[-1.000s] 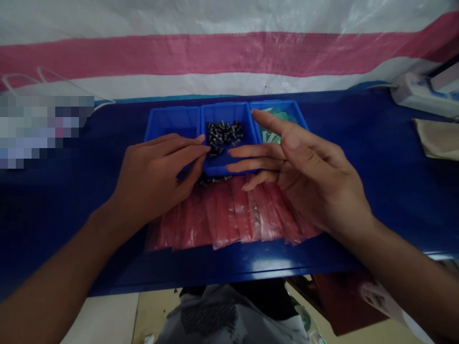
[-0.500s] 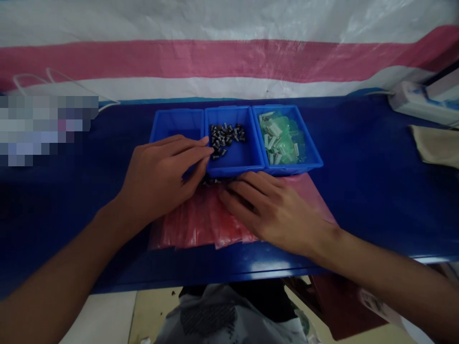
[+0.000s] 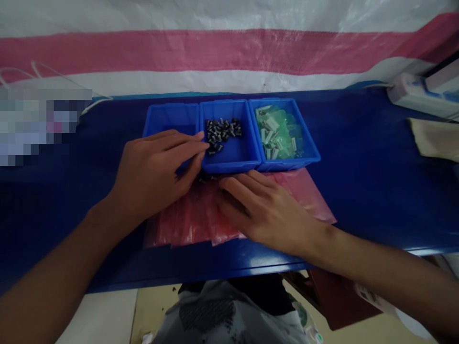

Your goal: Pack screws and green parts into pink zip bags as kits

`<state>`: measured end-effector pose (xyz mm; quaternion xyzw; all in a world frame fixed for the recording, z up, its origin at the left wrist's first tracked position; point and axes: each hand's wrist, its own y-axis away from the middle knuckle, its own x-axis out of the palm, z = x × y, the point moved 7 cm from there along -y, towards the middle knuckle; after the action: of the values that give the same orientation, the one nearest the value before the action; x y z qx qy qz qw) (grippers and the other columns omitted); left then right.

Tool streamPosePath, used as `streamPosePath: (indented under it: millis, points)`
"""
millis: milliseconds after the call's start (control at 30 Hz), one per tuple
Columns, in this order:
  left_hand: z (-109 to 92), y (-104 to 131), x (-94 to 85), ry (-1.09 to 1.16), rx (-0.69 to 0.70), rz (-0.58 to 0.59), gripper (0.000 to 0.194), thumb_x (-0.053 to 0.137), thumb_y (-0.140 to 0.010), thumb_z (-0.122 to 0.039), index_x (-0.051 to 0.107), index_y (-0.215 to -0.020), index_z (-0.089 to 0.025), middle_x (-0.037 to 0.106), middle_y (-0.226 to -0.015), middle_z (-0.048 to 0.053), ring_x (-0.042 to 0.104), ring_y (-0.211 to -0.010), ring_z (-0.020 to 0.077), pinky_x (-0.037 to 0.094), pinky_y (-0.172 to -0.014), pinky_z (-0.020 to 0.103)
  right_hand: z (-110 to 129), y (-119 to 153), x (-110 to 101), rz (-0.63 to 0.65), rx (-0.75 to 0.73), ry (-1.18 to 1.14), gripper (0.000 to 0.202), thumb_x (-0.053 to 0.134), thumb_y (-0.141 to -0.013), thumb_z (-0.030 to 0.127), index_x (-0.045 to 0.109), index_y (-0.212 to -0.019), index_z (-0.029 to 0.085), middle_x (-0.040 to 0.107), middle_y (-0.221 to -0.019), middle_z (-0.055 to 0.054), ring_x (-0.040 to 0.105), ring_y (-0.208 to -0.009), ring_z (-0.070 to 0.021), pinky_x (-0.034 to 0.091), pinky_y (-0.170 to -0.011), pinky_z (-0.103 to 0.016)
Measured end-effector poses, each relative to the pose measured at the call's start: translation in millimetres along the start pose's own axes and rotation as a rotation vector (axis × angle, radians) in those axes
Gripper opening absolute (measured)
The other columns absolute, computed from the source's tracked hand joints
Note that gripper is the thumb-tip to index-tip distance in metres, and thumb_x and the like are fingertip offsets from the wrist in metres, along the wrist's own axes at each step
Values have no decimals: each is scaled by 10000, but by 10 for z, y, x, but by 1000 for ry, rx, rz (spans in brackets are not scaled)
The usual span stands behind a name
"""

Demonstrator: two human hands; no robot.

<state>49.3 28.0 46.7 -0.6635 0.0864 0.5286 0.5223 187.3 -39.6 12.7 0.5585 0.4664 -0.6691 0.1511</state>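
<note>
My left hand (image 3: pixel 154 167) reaches over the front of the left blue bin (image 3: pixel 172 112). Its thumb and finger ends come together at the near left wall of the middle blue bin (image 3: pixel 247 155), beside dark screws (image 3: pixel 222 131); anything between them is hidden. Below the bins, my right hand (image 3: pixel 258 203) rests on overlapping pink plastic bags (image 3: pixel 191 220), fingers curled inward and tips mostly hidden. A few dark screws (image 3: pixel 203 179) lie between the two hands, at the bags' far edge.
The right blue bin (image 3: pixel 311 150) holds green transparent packets (image 3: pixel 285 136) with pale, strip-like pieces. A white box-like object (image 3: pixel 412 98) and a beige cloth (image 3: pixel 430 138) are at the right of the blue table (image 3: pixel 366 186). A striped sheet (image 3: pixel 229 52) hangs behind.
The view has shifted slightly, so the bins sit a little higher and further left. My right fingers have moved slightly on the bags; my left hand keeps its place at the bins.
</note>
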Motion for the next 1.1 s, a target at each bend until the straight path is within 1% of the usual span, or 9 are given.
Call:
streamPosePath:
  millis: [167, 300, 367, 500, 567, 667, 767, 933, 1100]
  points:
    - [-3, -1, 11, 16, 10, -2, 189, 603, -1120, -211, 790, -1125, -192, 865, -1182, 63, 862, -996, 242, 702, -779, 364, -61, 10, -106, -131, -34, -223, 316, 492, -1129, 75, 796, -1043, 69, 811, -1082, -155, 701, -959, -245, 629, -835, -377]
    - [-9, 9, 29, 22, 16, -9, 195, 607, -1123, -229, 793, -1135, -173, 863, -1185, 74, 866, -988, 262, 700, -756, 380, -264, 4, -251, -213, 185, -537, 149, 682, -1097, 180, 794, -1162, 106, 820, -1010, -84, 737, -854, -143, 638, -822, -245]
    - [-14, 8, 36, 25, 19, -3, 195, 611, -1121, -228, 798, -1136, -174, 862, -1191, 73, 866, -992, 268, 700, -747, 383, -404, 16, -238, -203, 398, -792, 121, 783, -1049, 274, 810, -1027, 158, 767, -796, 6, 657, -634, -83, 579, -641, -191]
    - [-10, 1, 38, 28, 7, 13, 192, 620, -1118, -221, 804, -1144, -175, 862, -1190, 75, 867, -977, 276, 701, -748, 400, -526, 62, -64, -113, 709, -1238, 485, 824, -1012, 449, 679, -637, 178, 589, -505, 60, 489, -405, -46, 379, -401, -184]
    - [-8, 1, 31, 26, 6, 19, 186, 625, -1114, -211, 804, -1146, -169, 862, -1185, 80, 867, -963, 275, 700, -744, 402, -566, 94, -2, -160, 805, -1418, 404, 817, -1012, 503, 764, -779, 177, 741, -638, 12, 664, -485, -98, 487, -440, -191]
    - [-10, 2, 7, 16, 13, 11, 199, 608, -1118, -198, 802, -1144, -164, 862, -1183, 86, 866, -947, 272, 702, -746, 404, -645, 168, -14, -395, 889, -1576, 310, 745, -1070, 492, 808, -1133, 195, 879, -1029, -70, 873, -910, -237, 725, -722, -332]
    - [-13, -2, 5, 21, 13, 16, 205, 603, -1121, -199, 803, -1149, -162, 861, -1183, 86, 866, -958, 278, 707, -756, 414, -642, 200, -130, -437, 810, -1280, 216, 678, -1118, 367, 806, -1168, 199, 879, -1080, -67, 870, -959, -229, 735, -838, -377]
    - [-9, -1, 3, 35, -12, 17, 193, 609, -1127, -217, 797, -1133, -175, 857, -1211, 74, 863, -1020, 266, 719, -807, 406, -146, 17, -135, -95, 170, -289, 235, 610, -1109, 161, 793, -1232, 79, 852, -1162, -152, 814, -986, -274, 648, -805, -412]
    - [-7, 13, 11, 19, -8, 13, 217, 587, -1129, -201, 798, -1094, -168, 862, -1186, 82, 865, -1002, 271, 721, -782, 410, 6, -8, 106, 93, 33, -151, 259, 569, -1139, 209, 780, -1261, 121, 758, -1357, -193, 697, -1138, -324, 579, -892, -491]
